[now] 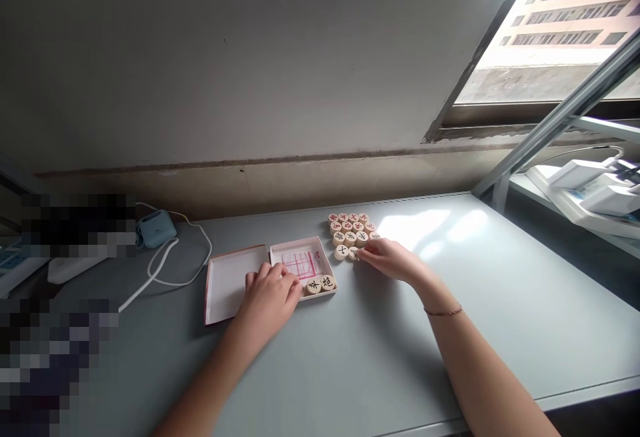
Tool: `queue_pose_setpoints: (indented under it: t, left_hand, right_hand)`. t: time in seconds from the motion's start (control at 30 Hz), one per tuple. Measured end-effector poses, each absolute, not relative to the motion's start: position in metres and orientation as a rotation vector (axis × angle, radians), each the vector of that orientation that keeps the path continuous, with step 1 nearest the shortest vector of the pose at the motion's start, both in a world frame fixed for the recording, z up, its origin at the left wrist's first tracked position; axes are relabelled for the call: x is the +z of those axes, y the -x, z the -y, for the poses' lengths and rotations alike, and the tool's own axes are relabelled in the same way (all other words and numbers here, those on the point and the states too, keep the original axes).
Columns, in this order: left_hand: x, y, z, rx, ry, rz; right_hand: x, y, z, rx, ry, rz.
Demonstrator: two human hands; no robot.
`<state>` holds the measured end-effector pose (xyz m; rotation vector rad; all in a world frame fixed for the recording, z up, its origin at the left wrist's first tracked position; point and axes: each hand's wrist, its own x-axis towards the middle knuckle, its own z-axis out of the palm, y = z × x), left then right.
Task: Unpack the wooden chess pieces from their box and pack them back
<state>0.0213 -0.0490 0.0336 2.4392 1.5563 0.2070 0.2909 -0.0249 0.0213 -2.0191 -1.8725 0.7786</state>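
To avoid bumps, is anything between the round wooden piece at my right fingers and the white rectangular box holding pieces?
Yes: a round, pale wooden piece left of the touched piece, then the white box's right wall.

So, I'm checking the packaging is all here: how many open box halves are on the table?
2: the left box half and, just right of it, the right box half, which holds round pieces. The left hand partly covers both.
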Motion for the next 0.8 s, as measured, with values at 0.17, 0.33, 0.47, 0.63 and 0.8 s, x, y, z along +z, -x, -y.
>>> queue_pose_setpoints:
  t: [0.17,0.33,0.47,0.63,0.8]
  left_hand:
    - [0.036,-0.022,0.049,0.227,-2.366,-1.491]
    - [0.043,-0.026,0.048,0.454,-2.296,-1.485]
    - [0.047,-0.033,0.050,0.821,-2.131,-1.344]
    - [0.039,-0.037,0.053,0.821,-2.072,-1.295]
    - [0.021,-0.039,0.055,0.579,-2.339,-1.290]
  right_hand:
    - [0.027,-0.292,0.026,0.715,2.004,1.819]
    - [0.043,-0.271,0.032,0.834,1.686,1.918]
    - [0.053,-0.236,0.044,1.179,1.321,1.984]
    - [0.053,-0.245,0.042,1.186,1.357,1.950]
    - [0.039,-0.293,0.026,1.031,1.759,1.857]
